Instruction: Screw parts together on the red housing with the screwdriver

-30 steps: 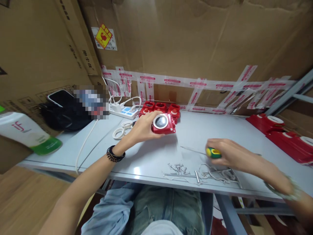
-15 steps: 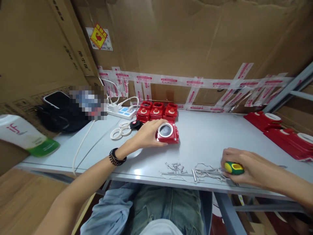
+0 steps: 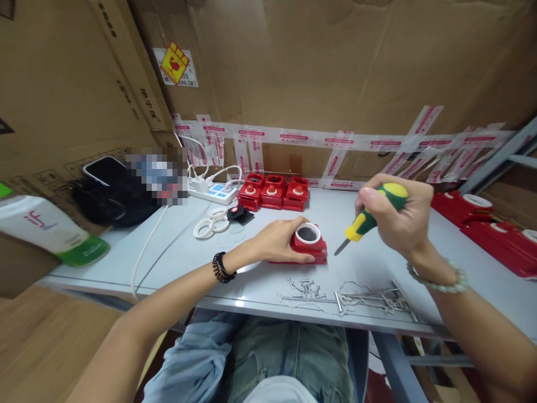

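My left hand [image 3: 286, 240] is closed around a red housing [image 3: 318, 250] that rests on the table; a white ring frames a dark round window on top of it. In my right hand [image 3: 400, 221] is a screwdriver [image 3: 371, 215] with a green and yellow handle. Its metal tip points down and left, a short gap to the right of the housing. Loose screws [image 3: 307, 289] lie in front of the housing near the table edge. Beside them, metal rods with T-shaped ends [image 3: 369, 299] lie tangled with white string.
Three red housings [image 3: 273, 192] stand at the back by a white power strip [image 3: 218, 191]. White rings [image 3: 205, 229] and a small black part [image 3: 237, 212] lie at left. More red units [image 3: 499, 240] sit far right. A white-green tube [image 3: 54, 229] is at the left edge.
My right hand has risen from the rods at the table's front, and the screwdriver now points at the housing. My left hand has shifted the housing slightly right and nearer.
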A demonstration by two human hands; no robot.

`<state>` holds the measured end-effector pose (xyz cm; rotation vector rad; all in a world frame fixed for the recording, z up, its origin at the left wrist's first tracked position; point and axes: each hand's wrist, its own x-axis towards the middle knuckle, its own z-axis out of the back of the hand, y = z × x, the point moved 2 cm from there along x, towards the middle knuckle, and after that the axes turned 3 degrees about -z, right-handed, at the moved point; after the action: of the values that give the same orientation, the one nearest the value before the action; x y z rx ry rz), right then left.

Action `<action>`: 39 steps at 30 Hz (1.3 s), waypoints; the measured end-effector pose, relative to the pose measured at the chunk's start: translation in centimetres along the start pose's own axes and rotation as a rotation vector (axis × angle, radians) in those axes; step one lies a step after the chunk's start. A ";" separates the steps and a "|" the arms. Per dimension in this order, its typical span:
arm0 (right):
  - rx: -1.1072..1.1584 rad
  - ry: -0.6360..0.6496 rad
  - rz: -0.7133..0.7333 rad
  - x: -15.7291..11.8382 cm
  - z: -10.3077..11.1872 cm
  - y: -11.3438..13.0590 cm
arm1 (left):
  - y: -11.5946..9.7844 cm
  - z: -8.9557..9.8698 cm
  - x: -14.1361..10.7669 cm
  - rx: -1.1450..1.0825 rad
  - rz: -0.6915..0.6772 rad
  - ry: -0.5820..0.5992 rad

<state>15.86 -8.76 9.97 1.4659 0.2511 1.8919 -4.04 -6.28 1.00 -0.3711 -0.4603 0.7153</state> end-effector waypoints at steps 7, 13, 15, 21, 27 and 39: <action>-0.024 -0.037 -0.078 -0.1 -1.8 -1.4 | 0.2 -0.2 -0.1 -0.032 -0.026 -0.030; -0.058 -0.053 -0.076 0.0 -2.1 -1.9 | 0.4 -0.4 -0.1 -0.024 -0.020 -0.031; -0.065 -0.061 -0.086 -0.1 -2.2 -1.8 | 0.4 -0.4 -0.1 -0.021 -0.021 -0.029; -0.118 -0.150 -0.046 -0.7 -2.5 -0.7 | 0.5 -0.4 0.0 -0.012 -0.034 -0.023; -0.200 -0.202 -0.002 -0.9 -2.6 -0.3 | 0.5 -0.3 0.0 -0.022 -0.035 -0.020; -0.215 -0.233 0.019 -1.1 -2.5 -0.1 | 0.5 -0.3 0.0 -0.031 -0.044 -0.028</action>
<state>13.75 -8.71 8.20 1.5264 -0.0740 1.6848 -4.11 -5.97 0.55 -0.3791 -0.5050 0.6724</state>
